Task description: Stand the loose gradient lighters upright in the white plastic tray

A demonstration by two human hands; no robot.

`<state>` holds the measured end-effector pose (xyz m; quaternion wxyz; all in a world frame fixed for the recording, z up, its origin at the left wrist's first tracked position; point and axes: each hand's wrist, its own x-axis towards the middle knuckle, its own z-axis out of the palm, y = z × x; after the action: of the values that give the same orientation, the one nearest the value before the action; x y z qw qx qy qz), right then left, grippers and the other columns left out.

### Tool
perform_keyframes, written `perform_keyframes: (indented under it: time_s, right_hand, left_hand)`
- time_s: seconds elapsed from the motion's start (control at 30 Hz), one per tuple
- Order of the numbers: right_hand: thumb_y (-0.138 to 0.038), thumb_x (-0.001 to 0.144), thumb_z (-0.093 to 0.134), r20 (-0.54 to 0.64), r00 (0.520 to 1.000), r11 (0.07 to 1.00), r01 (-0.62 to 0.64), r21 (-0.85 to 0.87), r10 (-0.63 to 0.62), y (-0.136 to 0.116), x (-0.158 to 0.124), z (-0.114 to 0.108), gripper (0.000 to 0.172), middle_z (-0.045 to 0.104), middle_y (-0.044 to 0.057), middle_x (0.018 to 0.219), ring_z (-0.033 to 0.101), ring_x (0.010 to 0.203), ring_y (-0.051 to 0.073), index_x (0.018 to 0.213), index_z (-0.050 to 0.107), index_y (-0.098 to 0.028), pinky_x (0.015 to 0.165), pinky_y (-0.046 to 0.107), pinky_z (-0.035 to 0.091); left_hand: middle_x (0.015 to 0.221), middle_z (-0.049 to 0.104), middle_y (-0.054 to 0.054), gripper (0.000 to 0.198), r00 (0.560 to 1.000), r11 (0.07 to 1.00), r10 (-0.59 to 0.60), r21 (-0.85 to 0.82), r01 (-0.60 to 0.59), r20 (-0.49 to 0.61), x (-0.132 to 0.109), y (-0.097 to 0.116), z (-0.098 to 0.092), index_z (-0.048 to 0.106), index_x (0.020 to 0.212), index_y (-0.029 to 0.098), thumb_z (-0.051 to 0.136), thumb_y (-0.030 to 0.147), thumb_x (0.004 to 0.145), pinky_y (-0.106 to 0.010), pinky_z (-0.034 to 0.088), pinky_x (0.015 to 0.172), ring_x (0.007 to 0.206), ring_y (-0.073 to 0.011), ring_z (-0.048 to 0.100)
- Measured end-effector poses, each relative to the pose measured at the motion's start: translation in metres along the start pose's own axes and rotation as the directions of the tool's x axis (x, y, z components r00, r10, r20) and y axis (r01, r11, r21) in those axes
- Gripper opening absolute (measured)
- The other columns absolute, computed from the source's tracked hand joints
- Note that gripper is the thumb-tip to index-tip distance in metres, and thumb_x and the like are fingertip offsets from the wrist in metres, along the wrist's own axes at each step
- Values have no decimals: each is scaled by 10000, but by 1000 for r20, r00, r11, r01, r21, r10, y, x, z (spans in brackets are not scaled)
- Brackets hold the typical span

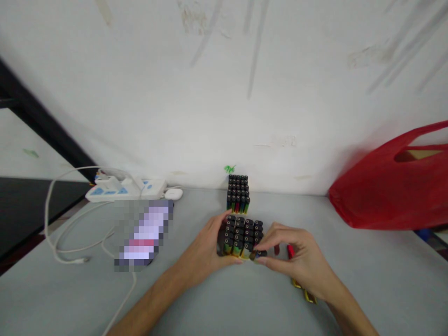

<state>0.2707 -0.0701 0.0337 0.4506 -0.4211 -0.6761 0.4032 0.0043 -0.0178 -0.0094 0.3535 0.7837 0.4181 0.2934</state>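
Observation:
Rows of upright black-topped lighters (239,231) stand in a block on the grey table. My left hand (206,242) curves round the block's left side and front edge, its fingers against the outer lighters. At the block's front right corner my right hand (294,249) pinches a single dark-topped lighter (261,254) between thumb and forefinger; its lower part is hard to make out. A second block of similar lighters (238,193) stands behind, near the wall. Red and gold items (310,296) lie partly hidden beneath my right hand.
A phone (147,233) with a blurred screen lies left on the table (224,303). Behind it are a white power strip (129,189), a small white case (173,193) and looping white cables (51,224). A red bag (381,191) rests against the wall at right.

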Motion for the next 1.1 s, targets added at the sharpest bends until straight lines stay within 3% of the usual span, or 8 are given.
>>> perform_keyframes:
  time_s: [0.23, 0.43, 0.67, 0.93, 1.07, 1.1]
  right_hand:
    - [-254, 890, 925, 37, 998, 999, 44, -23, -43, 3, -1, 0, 82, 771, 46, 994, 724, 879, 187, 958, 887, -280, 676, 273, 566]
    - [-319, 905, 923, -22, 994, 986, 105, -126, -109, 5, -1, 0, 89, 734, 33, 951, 695, 808, 173, 984, 892, -293, 673, 286, 566]
    - [-324, 933, 896, -13, 993, 984, 114, -136, -117, 7, -3, 5, 77, 716, 24, 922, 687, 778, 169, 1000, 874, -293, 685, 292, 566]
    - [-166, 894, 852, 1, 998, 965, 62, -255, -64, 1, -4, 5, 162, 643, 14, 936, 620, 788, 173, 1000, 819, -283, 661, 289, 493]
    - [-288, 961, 805, -16, 998, 975, 51, -215, -56, -3, -3, 4, 27, 642, 19, 888, 610, 787, 192, 948, 809, -264, 701, 317, 477]
    - [-333, 1000, 758, -56, 997, 974, 34, -224, -47, -2, -2, 3, 116, 636, 20, 858, 600, 773, 196, 925, 796, -254, 703, 326, 469]
  left_hand:
    - [1624, 588, -131, 1097, 1000, 1000, 9, -14, -9, -6, 0, -1, 2, 412, 1650, 300, 1024, 448, 752, -552, 426, 1294, 1500, -396, 562]
    - [1615, 594, -133, 1101, 1000, 1000, 20, -16, -20, -5, 0, -1, 1, 413, 1649, 303, 1027, 442, 746, -572, 423, 1292, 1493, -399, 566]
    - [1619, 591, -118, 1124, 1000, 999, 26, -18, -26, -14, -1, -4, 2, 411, 1650, 314, 1038, 454, 729, -549, 434, 1289, 1494, -391, 565]
    - [1615, 594, -135, 1089, 1000, 999, 17, -29, -17, -10, 0, -2, 2, 441, 1635, 297, 1035, 425, 731, -552, 435, 1287, 1493, -400, 565]
    - [1614, 599, -121, 1072, 1000, 999, 18, -31, -18, -15, 0, 1, 1, 451, 1632, 310, 1029, 425, 737, -562, 428, 1292, 1492, -400, 567]
    - [1616, 599, -117, 1069, 1000, 999, 13, -29, -13, -14, 0, 1, 0, 449, 1635, 315, 1026, 423, 741, -570, 423, 1296, 1495, -401, 563]
